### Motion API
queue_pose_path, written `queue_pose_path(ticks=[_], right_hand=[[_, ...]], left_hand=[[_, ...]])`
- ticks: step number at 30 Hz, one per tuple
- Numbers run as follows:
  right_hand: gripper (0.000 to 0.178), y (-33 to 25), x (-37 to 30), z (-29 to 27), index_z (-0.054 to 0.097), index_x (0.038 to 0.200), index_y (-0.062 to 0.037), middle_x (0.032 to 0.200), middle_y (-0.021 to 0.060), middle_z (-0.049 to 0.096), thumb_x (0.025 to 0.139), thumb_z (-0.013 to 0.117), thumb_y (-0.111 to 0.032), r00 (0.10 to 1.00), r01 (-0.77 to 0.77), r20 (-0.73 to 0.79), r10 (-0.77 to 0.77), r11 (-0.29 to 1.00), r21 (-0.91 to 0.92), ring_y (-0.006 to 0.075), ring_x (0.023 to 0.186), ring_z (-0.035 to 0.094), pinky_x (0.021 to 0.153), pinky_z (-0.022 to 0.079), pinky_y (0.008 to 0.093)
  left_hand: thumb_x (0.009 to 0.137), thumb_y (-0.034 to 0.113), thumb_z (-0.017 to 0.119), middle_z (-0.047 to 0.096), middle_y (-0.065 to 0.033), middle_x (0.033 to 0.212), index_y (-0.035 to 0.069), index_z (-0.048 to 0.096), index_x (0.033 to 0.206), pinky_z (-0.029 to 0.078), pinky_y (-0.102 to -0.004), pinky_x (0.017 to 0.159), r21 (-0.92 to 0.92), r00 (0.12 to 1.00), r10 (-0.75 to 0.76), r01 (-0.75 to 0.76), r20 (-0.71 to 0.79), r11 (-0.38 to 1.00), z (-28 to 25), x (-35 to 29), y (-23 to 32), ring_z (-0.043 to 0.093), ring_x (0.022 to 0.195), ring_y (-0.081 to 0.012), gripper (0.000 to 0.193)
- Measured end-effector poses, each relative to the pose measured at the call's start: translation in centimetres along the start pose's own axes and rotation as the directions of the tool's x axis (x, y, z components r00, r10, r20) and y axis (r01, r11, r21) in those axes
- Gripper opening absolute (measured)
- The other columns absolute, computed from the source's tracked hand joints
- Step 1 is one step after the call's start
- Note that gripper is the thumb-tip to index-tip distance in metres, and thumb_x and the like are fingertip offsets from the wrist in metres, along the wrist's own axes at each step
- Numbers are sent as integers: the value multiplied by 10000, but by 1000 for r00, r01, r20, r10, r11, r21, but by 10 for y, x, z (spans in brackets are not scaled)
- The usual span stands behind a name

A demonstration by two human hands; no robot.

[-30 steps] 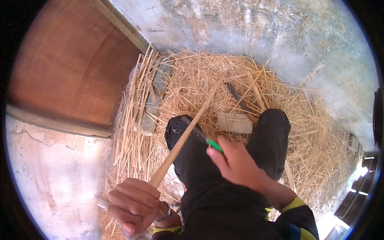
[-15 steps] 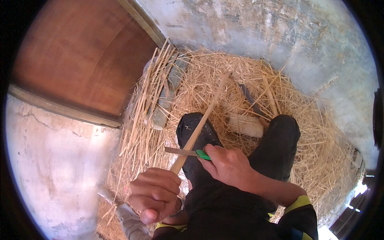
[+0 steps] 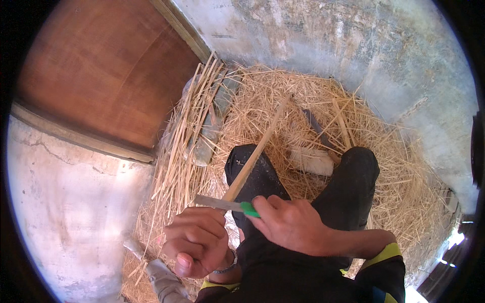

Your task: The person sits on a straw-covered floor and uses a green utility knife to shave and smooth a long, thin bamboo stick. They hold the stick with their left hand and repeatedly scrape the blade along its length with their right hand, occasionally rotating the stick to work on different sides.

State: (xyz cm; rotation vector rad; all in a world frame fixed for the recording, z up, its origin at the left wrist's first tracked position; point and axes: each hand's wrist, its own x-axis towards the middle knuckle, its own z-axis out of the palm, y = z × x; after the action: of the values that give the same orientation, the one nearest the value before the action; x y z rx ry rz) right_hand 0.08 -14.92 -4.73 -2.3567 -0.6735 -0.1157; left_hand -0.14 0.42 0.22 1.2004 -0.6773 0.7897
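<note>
My left hand (image 3: 196,241) is closed around the lower end of a long flat bamboo strip (image 3: 259,150), which slants away up and to the right over my left knee. My right hand (image 3: 289,222) grips the green handle of a knife (image 3: 218,203). Its straight grey blade points left and lies across the strip, just above my left fist. Part of the strip's lower end is hidden inside the fist.
Loose straw-like shavings (image 3: 399,202) cover the floor around my legs. A pile of thin strips (image 3: 174,166) lies at the left by a brown door panel (image 3: 111,70). Between my knees are a pale block (image 3: 310,160) and a dark blade-like tool (image 3: 318,129). Stained walls (image 3: 323,35) enclose the corner.
The knife has slid down along the strip toward my left fist, and its blade has turned to show a brighter side. My left hand keeps its hold on the strip.
</note>
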Motion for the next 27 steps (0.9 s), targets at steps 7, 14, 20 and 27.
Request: queue_pose_path(ticks=[7,14,20,27], right_hand=[[280,42,1,4,506,922,-56,550,133,582,951,528,-333,997,-74,1,74,995,70,327,516,633,419,496,433],[254,47,18,7,485,903,-40,646,181,596,913,609,-261,968,-243,82,238,969,53,378,541,605,464,474,462],[252,35,11,17,474,930,-28,604,169,587,924,593,-249,998,-47,-20,52,976,213,377,542,610,449,475,455],[256,27,6,17,470,892,-39,638,169,592,902,622,-245,999,15,32,-22,976,218,345,541,613,445,474,439]], left_hand=[[929,258,459,374,-47,381,100,319,546,347,-319,302,7,999,-18,18,-30,1000,13,-5,-1,368,286,-163,437],[950,284,426,350,-16,408,131,313,566,258,-267,337,-41,971,24,-34,-237,999,17,-3,-10,296,320,-110,429],[1002,285,356,238,18,527,154,304,645,184,-275,499,-11,943,-11,8,-331,1000,34,-7,-5,175,482,-94,384],[996,276,363,258,6,601,156,300,655,222,-279,557,19,903,-24,35,-428,999,33,-10,-4,231,543,-106,367]])
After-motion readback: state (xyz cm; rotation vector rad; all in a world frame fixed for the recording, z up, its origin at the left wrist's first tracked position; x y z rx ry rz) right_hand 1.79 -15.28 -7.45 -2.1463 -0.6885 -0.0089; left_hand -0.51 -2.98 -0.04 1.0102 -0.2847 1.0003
